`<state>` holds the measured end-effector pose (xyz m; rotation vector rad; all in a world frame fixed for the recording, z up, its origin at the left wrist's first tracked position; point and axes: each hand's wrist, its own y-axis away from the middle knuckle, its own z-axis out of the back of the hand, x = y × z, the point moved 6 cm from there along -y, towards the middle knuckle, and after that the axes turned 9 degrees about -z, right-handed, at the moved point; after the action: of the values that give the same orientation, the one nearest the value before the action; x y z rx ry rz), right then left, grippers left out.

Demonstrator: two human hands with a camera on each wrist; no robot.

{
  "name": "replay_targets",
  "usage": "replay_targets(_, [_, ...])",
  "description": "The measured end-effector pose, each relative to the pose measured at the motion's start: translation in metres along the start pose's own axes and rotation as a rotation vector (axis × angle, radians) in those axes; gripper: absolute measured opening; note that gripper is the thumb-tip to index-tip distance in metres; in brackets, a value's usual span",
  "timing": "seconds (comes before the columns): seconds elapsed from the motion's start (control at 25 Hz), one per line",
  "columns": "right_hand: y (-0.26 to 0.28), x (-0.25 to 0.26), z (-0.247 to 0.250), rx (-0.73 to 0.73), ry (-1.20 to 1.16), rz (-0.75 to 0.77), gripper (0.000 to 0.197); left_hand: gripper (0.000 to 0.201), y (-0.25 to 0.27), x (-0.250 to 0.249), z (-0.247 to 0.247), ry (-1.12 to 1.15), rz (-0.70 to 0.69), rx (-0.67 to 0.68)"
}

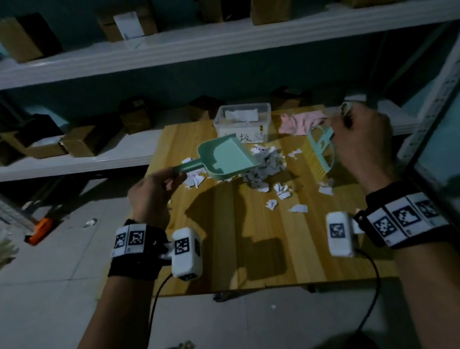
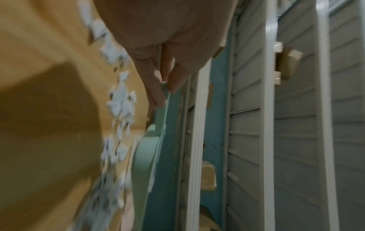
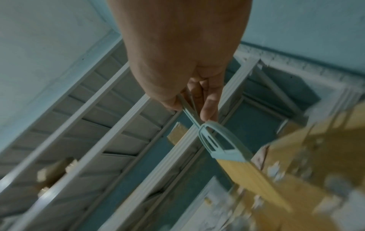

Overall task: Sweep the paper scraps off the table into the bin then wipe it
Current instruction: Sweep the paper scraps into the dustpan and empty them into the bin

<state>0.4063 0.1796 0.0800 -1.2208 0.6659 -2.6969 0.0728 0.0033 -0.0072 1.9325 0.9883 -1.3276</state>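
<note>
A pile of white paper scraps (image 1: 263,166) lies on the wooden table (image 1: 256,254), with loose scraps (image 1: 298,209) nearer me. My left hand (image 1: 156,187) grips the handle of a mint-green dustpan (image 1: 226,158), whose mouth is tilted against the pile's left side. The dustpan (image 2: 146,157) also shows in the left wrist view below my fingers (image 2: 158,93). My right hand (image 1: 359,135) holds a mint-green hand brush (image 1: 321,151) by its handle, bristles down just right of the pile. The right wrist view shows the brush (image 3: 227,148) pinched by my fingers (image 3: 207,109).
A clear plastic bin (image 1: 243,123) with paper inside stands at the table's back edge. A pink cloth (image 1: 300,123) lies to its right. Shelves with cardboard boxes (image 1: 79,142) run behind the table. An orange tool (image 1: 39,230) lies on the tiled floor at left.
</note>
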Motion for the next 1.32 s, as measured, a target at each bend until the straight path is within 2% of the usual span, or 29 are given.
replay_targets(0.12, [-0.008,-0.010,0.008,-0.048,0.104,0.033,0.031,0.007,0.002,-0.013,0.011,-0.052,-0.038,-0.019])
replay_targets(0.28, [-0.017,-0.021,0.010,-0.029,0.296,0.066,0.037,0.006,0.005,-0.015,0.021,-0.134,-0.020,-0.011])
replay_targets(0.48, [-0.010,-0.027,-0.002,0.038,0.355,0.044,0.033,0.008,0.005,-0.024,0.029,-0.224,-0.032,0.025])
replay_targets(0.8, [0.014,0.008,-0.034,0.206,0.355,0.152,0.030,0.012,0.015,-0.021,0.014,-0.219,0.049,0.160])
replay_targets(0.96, [0.032,0.030,-0.048,0.279,0.253,0.165,0.030,0.013,0.024,-0.011,-0.003,-0.223,0.088,0.201])
replay_targets(1.04, [0.044,0.042,-0.056,0.327,0.190,0.181,0.023,0.012,0.028,-0.005,-0.013,-0.229,0.104,0.232])
replay_targets(1.2, [0.065,0.064,-0.070,0.356,0.144,0.305,0.020,0.010,0.033,0.006,-0.027,-0.254,0.117,0.253])
replay_targets(1.32, [0.066,0.065,-0.074,0.366,0.037,0.267,0.023,0.011,0.033,0.011,-0.032,-0.253,0.110,0.252])
